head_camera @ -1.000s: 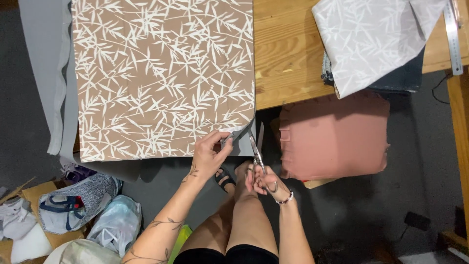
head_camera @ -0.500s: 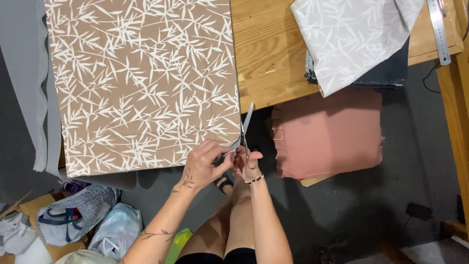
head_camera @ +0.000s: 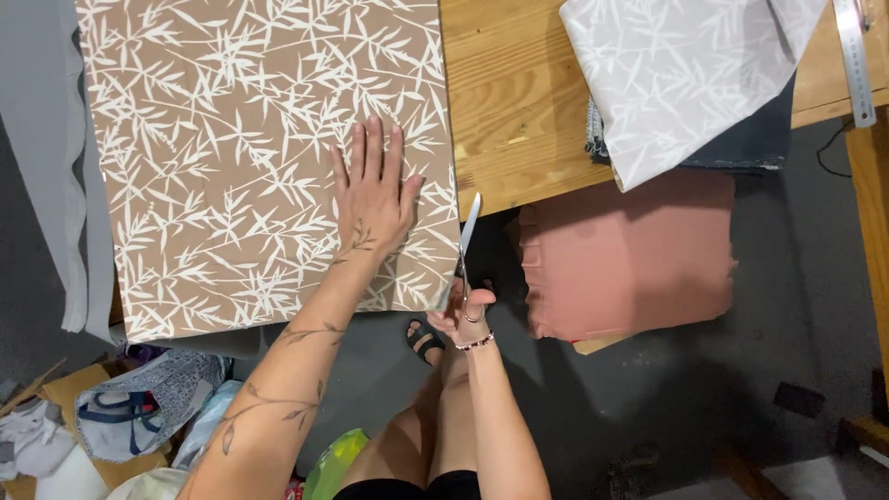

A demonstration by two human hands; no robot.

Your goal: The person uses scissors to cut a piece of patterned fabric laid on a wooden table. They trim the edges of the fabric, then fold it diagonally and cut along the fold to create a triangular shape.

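The left hand (head_camera: 373, 190) lies flat, fingers together, pinning the brown fabric (head_camera: 231, 157); at its four o'clock the right hand (head_camera: 466, 313) grips scissors (head_camera: 466, 243), starting the edge cut, needing steady aim.

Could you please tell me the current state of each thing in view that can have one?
Brown leaf-print fabric: spread flat on the table, near edge hanging over.
Left hand: open, palm pressed flat on the brown fabric.
Right hand: closed on the scissors' handles.
Scissors: held at the fabric's right edge, blades pointing away.
Grey leaf-print fabric: folded, corner overhanging the table.
Pink cushion: lying beside the table.
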